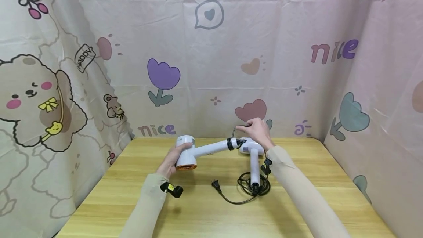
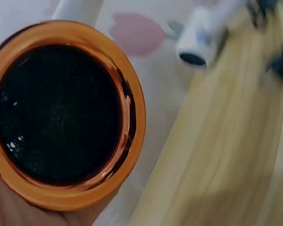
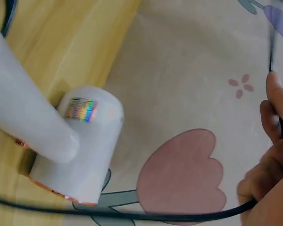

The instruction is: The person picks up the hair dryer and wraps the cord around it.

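My left hand (image 1: pixel 172 160) grips the head of a white hair dryer (image 1: pixel 211 148) above the table. Its handle slants up to the right, with black cord looped around the handle's end. In the left wrist view, the dryer's copper-orange ring (image 2: pixel 137 113) surrounds a dark mesh face. My right hand (image 1: pixel 259 132) is raised beyond the handle's end and pinches the black cord (image 3: pixel 155 217), which runs on past both sides of the hand. Beneath that hand, a second white hair dryer (image 1: pixel 255 164) lies on the table, its label showing in the right wrist view.
The second dryer's black cord (image 1: pixel 242 202) lies coiled around its handle end. Its two-prong plug (image 1: pixel 216 185) points left on the wooden table (image 1: pixel 132 201). A printed curtain (image 1: pixel 211 54) hangs behind the table and along both sides.
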Action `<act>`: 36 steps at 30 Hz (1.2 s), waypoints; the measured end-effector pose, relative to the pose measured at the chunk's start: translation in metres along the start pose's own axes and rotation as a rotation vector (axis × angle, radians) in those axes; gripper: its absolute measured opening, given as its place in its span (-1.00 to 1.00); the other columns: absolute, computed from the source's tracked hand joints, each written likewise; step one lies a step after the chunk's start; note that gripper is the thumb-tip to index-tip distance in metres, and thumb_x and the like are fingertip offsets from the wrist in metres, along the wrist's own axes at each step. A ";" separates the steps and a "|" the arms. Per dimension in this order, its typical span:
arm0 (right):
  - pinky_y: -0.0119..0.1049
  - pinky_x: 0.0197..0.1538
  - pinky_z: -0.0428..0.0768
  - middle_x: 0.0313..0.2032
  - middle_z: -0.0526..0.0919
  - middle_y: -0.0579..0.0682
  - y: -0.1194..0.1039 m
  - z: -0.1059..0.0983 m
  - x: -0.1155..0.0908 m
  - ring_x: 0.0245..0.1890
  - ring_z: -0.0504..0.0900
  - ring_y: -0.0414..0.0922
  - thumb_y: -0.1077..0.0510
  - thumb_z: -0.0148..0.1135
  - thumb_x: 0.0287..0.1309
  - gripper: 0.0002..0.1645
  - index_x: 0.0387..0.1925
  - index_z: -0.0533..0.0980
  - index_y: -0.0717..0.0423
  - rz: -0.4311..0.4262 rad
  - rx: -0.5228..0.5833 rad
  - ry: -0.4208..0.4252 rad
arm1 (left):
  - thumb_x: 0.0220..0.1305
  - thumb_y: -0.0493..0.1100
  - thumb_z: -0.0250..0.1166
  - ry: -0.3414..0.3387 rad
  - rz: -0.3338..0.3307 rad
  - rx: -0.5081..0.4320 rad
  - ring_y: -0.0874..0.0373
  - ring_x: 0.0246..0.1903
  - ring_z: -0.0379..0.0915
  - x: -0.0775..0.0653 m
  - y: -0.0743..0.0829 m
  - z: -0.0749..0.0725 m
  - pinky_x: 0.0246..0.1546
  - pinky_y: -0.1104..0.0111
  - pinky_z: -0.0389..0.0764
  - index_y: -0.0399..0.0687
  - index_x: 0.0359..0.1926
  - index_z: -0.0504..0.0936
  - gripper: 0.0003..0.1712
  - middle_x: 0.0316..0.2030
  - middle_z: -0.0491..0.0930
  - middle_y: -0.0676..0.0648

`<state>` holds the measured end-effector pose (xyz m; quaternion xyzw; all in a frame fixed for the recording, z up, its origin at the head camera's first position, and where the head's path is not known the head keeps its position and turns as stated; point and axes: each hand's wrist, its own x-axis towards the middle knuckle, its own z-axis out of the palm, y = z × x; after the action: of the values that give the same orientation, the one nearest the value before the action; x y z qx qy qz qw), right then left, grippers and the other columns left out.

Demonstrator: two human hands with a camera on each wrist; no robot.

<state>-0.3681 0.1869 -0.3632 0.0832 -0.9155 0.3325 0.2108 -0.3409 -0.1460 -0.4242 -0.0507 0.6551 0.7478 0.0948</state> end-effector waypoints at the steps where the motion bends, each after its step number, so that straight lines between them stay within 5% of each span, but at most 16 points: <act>1: -0.36 -0.63 0.22 -0.72 0.53 -0.15 -0.002 -0.001 0.000 -0.75 0.28 -0.22 -0.26 0.46 -0.04 -0.54 -0.71 0.63 -0.02 -0.025 -0.011 0.015 | 0.12 0.16 0.39 0.015 0.028 0.044 0.09 -0.32 0.62 0.001 0.000 -0.001 -0.27 0.21 0.70 -0.11 0.28 0.24 -0.16 -0.17 0.59 -0.11; 6: -0.36 -0.59 0.42 -0.44 0.78 -0.11 -0.011 0.000 -0.002 -0.65 0.55 -0.24 -0.22 0.44 0.02 -0.69 -0.39 0.77 -0.10 -0.148 -0.073 0.044 | 0.07 0.10 0.46 0.056 0.149 0.231 0.04 -0.24 0.60 -0.006 0.008 0.000 -0.29 0.18 0.71 -0.01 0.35 0.22 -0.09 0.03 0.50 -0.23; 13: -0.28 -0.43 0.60 -0.47 0.77 -0.15 -0.022 0.006 -0.011 -0.56 0.66 -0.24 -0.13 0.44 0.05 -0.79 -0.43 0.77 -0.11 -0.310 -0.134 0.106 | 0.05 0.03 0.49 0.157 0.285 0.414 -0.05 -0.13 0.54 -0.003 0.014 0.002 -0.29 0.21 0.70 -0.09 0.31 0.24 -0.11 -0.01 0.47 -0.24; 19: -0.38 -0.60 0.45 -0.51 0.76 -0.15 -0.031 0.011 -0.018 -0.72 0.51 -0.33 -0.07 0.45 0.05 -0.84 -0.44 0.77 -0.10 -0.388 -0.146 0.127 | -0.03 0.08 0.51 0.299 0.354 0.500 -0.10 -0.11 0.52 -0.007 0.017 0.004 -0.29 0.19 0.69 -0.09 0.31 0.24 -0.05 -0.05 0.50 -0.25; 26: -0.42 -0.62 0.29 -0.56 0.73 -0.16 -0.041 0.012 -0.029 -0.75 0.35 -0.36 -0.03 0.41 0.12 -0.84 -0.41 0.77 -0.07 -0.338 -0.147 0.084 | -0.07 0.13 0.51 0.471 0.402 0.496 -0.11 -0.13 0.53 -0.009 0.015 0.003 -0.22 0.14 0.67 -0.06 0.33 0.24 0.00 -0.05 0.53 -0.23; 32: -0.42 -0.70 0.06 -0.82 0.28 -0.16 -0.046 0.013 -0.034 -0.81 0.10 -0.28 0.05 0.22 0.31 -0.74 -0.44 0.70 0.03 -0.295 -0.116 0.001 | -0.09 0.16 0.53 0.586 0.467 0.413 -0.07 -0.18 0.53 -0.006 0.010 0.006 -0.25 0.17 0.62 0.01 0.34 0.25 0.01 -0.10 0.56 -0.19; 36: -0.42 -0.70 0.07 -0.81 0.25 -0.19 -0.046 0.014 -0.034 -0.81 0.10 -0.28 0.05 0.14 0.37 -0.70 -0.40 0.70 0.03 -0.256 -0.082 -0.024 | -0.12 0.16 0.54 0.687 0.516 0.344 -0.07 -0.22 0.53 -0.005 0.008 0.009 -0.25 0.17 0.56 0.04 0.32 0.28 -0.01 -0.17 0.59 -0.17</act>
<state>-0.3290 0.1429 -0.3609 0.1948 -0.9126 0.2639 0.2438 -0.3368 -0.1382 -0.4141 -0.1145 0.7543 0.5673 -0.3100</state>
